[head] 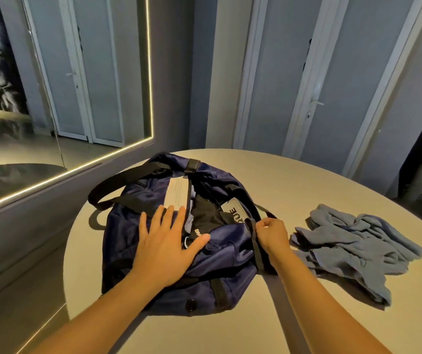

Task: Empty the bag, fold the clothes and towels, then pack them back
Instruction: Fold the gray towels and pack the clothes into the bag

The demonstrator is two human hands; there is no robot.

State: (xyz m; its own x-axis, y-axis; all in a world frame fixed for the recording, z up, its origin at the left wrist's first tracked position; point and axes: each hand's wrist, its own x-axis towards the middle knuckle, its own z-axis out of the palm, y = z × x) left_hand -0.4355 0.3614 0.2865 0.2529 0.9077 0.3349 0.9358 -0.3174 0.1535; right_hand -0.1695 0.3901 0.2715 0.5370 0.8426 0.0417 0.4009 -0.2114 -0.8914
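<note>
A navy duffel bag (128, 226) with black straps lies on the round table (307, 180), its top open. Inside it I see a black garment (206, 215) with white lettering and some pale cloth. My left hand (165, 247) lies flat on the bag's left side, fingers spread and straight. At the bag's right edge my right hand (272, 235) has its fingers curled and pinches the black strap (253, 231). A crumpled blue towel (350, 249) lies on the table to the right of the bag.
A large mirror with a lit edge (150, 72) stands on the wall to the left of the table. White doors (314, 103) stand behind the table. The table's near edge runs along the left by the bag.
</note>
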